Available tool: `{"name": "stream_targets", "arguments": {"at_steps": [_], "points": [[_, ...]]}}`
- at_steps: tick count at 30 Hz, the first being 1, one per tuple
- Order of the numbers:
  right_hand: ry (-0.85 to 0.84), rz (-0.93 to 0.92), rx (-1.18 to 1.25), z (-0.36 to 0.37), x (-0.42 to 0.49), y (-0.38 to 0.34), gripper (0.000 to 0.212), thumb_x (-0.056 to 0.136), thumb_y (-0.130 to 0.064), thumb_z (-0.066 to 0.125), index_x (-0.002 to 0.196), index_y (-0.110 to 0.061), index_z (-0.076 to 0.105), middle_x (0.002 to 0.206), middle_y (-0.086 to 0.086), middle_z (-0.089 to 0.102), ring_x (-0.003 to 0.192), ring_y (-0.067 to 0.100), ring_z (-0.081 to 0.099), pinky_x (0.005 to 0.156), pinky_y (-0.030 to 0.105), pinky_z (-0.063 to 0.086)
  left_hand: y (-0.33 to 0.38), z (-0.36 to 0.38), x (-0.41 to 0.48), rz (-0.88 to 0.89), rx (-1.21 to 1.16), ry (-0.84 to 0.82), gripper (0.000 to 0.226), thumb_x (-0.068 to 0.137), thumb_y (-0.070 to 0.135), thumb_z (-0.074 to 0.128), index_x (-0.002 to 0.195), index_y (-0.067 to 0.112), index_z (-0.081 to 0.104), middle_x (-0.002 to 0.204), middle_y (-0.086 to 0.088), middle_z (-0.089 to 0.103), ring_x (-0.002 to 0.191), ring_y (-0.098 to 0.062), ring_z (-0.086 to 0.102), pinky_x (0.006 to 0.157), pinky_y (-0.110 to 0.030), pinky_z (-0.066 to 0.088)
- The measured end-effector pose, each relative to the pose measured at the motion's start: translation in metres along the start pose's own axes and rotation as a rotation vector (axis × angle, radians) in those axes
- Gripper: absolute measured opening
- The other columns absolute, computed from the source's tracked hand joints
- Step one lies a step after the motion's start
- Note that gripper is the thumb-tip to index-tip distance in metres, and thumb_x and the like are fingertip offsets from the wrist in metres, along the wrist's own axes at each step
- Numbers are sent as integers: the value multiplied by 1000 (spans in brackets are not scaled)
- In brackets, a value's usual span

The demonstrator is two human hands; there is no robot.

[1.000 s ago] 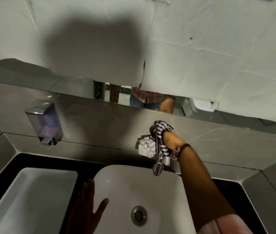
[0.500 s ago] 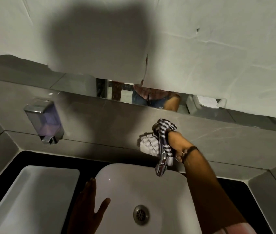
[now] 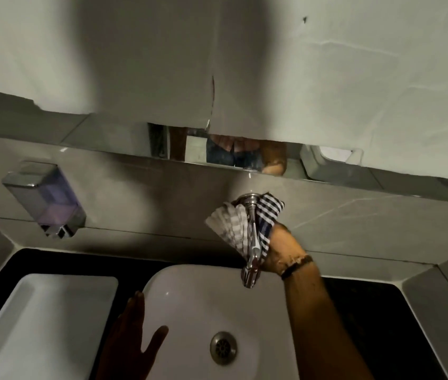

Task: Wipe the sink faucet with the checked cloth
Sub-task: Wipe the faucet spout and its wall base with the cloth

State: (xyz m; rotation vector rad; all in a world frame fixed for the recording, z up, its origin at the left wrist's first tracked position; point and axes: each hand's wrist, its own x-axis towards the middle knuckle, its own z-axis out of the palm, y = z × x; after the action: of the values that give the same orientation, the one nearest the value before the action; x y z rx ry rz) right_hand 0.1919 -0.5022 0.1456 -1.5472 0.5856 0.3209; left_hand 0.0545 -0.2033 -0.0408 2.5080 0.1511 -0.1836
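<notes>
Faucet [image 3: 253, 242] on wall above white sink [image 3: 189, 297], checked cloth [image 3: 265, 218] wrapped round it, right hand [image 3: 280, 249] fingers clamped on cloth. Left hand [image 3: 132, 333] flat on sink rim, fingers apart.

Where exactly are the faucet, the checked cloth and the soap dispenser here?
faucet [image 3: 253, 242]: head view, on the chrome spout.
checked cloth [image 3: 268, 212]: head view, on the dark checked fold.
soap dispenser [image 3: 50, 200]: head view, on its clear tank.

right hand [image 3: 281, 249] clenched, left hand [image 3: 132, 338] flat, splayed
</notes>
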Motion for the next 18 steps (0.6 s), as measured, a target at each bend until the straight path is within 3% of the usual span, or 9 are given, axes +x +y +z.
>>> {"name": "stream_targets", "arguments": {"at_steps": [3, 6, 8, 10, 13, 15, 18], "points": [[135, -161, -589, 5, -7, -39, 44, 105, -20, 35, 135, 7, 54, 139, 28, 56, 128, 41, 54, 106, 43, 45, -3, 1, -4, 11, -2, -10, 103, 82, 82, 26, 151, 24, -24, 166, 8, -7, 156, -19, 10, 126, -41, 13], [149, -202, -1128, 32, -27, -73, 37, 94, -25, 51, 121, -6, 67, 127, 18, 67, 121, 35, 62, 107, 41, 47, -1, -1, -6, 26, -12, 10, 111, 70, 93, 7, 152, 25, -24, 163, 12, -12, 151, -8, 1, 126, -38, 10], [247, -156, -1284, 52, -37, -82, 40, 74, -39, 57, 99, -12, 73, 101, 10, 74, 106, 32, 69, 98, 42, 53, -1, 0, -7, 45, -12, 26, 112, 68, 94, 0, 154, 25, -20, 163, 10, -12, 149, -7, -1, 125, -38, 9], [437, -169, -1390, 67, -42, -79, 52, 77, -57, 52, 95, -14, 73, 95, 6, 74, 93, 31, 72, 87, 40, 55, -3, 2, -7, 57, -23, 27, 108, 73, 90, 5, 156, 25, -18, 165, 7, -9, 152, -10, -1, 126, -39, 8], [570, -273, -1758, 81, -44, -66, 37, 76, -46, 70, 95, -15, 74, 91, 2, 77, 85, 25, 73, 78, 32, 56, -6, 2, -8, 70, -21, 31, 104, 75, 88, 6, 154, 26, -20, 166, 7, -11, 151, -8, -3, 127, -39, 8], [504, -251, -1777, 79, -44, -68, 32, 73, -40, 73, 95, -15, 73, 91, 2, 76, 84, 24, 73, 81, 36, 59, -7, 1, -10, 70, -22, 28, 103, 76, 88, 5, 154, 26, -22, 166, 6, -11, 151, -8, -4, 127, -39, 8], [296, -244, -1454, 65, -39, -79, 34, 80, -39, 55, 100, -17, 73, 103, 5, 76, 94, 26, 73, 89, 39, 59, -4, -1, -12, 68, -18, 32, 107, 74, 89, 3, 154, 22, -20, 168, 4, -9, 154, -12, 0, 127, -39, 8]]}}
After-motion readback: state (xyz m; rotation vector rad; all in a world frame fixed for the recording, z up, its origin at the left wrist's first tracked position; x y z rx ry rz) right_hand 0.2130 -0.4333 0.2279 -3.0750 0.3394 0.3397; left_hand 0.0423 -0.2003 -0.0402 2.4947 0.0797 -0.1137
